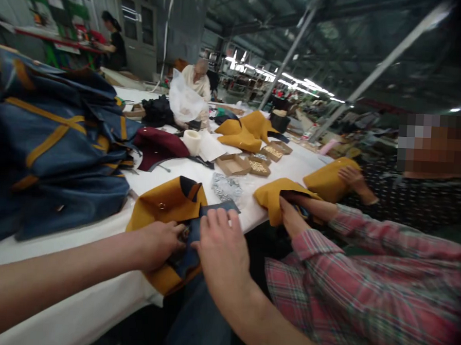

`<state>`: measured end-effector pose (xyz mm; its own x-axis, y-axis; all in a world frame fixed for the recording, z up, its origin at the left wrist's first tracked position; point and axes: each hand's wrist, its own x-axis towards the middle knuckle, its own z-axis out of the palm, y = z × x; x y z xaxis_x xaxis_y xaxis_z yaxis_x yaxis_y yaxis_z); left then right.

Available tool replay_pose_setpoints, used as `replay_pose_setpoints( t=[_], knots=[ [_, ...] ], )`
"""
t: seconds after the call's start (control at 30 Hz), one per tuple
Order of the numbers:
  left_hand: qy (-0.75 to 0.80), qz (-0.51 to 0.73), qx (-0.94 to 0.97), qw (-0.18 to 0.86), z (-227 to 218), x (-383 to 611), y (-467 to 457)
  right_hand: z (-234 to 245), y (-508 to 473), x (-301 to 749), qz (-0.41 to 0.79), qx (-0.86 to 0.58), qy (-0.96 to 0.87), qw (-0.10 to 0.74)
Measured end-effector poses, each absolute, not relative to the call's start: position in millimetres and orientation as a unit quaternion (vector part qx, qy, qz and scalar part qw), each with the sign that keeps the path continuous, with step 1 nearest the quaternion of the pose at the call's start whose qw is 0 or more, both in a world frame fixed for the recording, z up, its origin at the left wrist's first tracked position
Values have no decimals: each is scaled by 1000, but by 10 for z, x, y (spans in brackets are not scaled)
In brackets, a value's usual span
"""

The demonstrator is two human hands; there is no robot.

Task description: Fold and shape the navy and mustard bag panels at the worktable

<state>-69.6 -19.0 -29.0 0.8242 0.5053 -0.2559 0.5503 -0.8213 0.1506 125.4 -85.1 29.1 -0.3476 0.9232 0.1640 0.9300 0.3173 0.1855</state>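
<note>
The mustard piece (150,210) lies at the near edge of the worktop (293,163), right in front of you, its mouth gaping and a blue panel (194,233) running across it between your hands. Your left hand (160,245) is at that mouth with the fingers bent inward; their tips are lost in shadow, so I can't tell whether they grip anything. Your right hand (223,244) lies over the blue panel, and whether its fingers pinch the panel or only press it down I can't tell either. As for progress, one small round fitting (162,206) shows on the mustard face, so that much seems done; the loose, open mouth suggests the piece is unfinished, though how many steps remain can't be read from here. Just beyond sit a clear bag of small silvery parts (225,186) and an open carton of small pieces (259,167). To your right, a co-worker in plaid sleeves (326,255) has both hands at another mustard piece (270,198), so the batch looks only part-way through. On your left, the pile of blue bags (61,148) with mustard straps appears further along.
</note>
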Motion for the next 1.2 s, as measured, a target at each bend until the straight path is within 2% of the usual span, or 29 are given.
replay_pose_setpoints(
  t=[0.1, 0.2, 0.3, 0.5, 0.6, 0.7, 0.83, 0.9, 1.03, 1.2],
  knots=[
    [269, -126, 949, 110, -180, -596, -109, 332, -824, 1528, -122, -634, -757, 102],
    [248, -91, 957, 120, -152, -619, -106, 240, -744, 1710, 18, -692, -697, 185],
    [211, -69, 968, 118, -196, -662, -120, 70, -637, 1743, 129, -692, -682, 199],
    [211, -52, 972, 89, -402, -542, -94, -11, -696, 1742, 147, -690, -680, 197],
    [210, -41, 972, 95, -548, -460, -79, 115, -889, 1806, 99, -700, -664, 243],
    [234, -22, 967, 96, -676, -416, -111, 230, -1093, 1854, 121, -706, -603, 351],
    [252, -5, 964, 86, -708, -445, -162, 244, -1301, 1846, 209, -651, -466, 562],
    [237, -6, 968, 86, -666, -495, -154, 199, -1375, 1829, 226, -616, -430, 620],
    [238, -42, 966, 90, -580, -567, -116, 119, -1484, 1816, 252, -613, -420, 620],
    [181, -9, 975, 130, -543, -578, -84, 118, -1542, 1773, 236, -627, -415, 616]
  ],
)
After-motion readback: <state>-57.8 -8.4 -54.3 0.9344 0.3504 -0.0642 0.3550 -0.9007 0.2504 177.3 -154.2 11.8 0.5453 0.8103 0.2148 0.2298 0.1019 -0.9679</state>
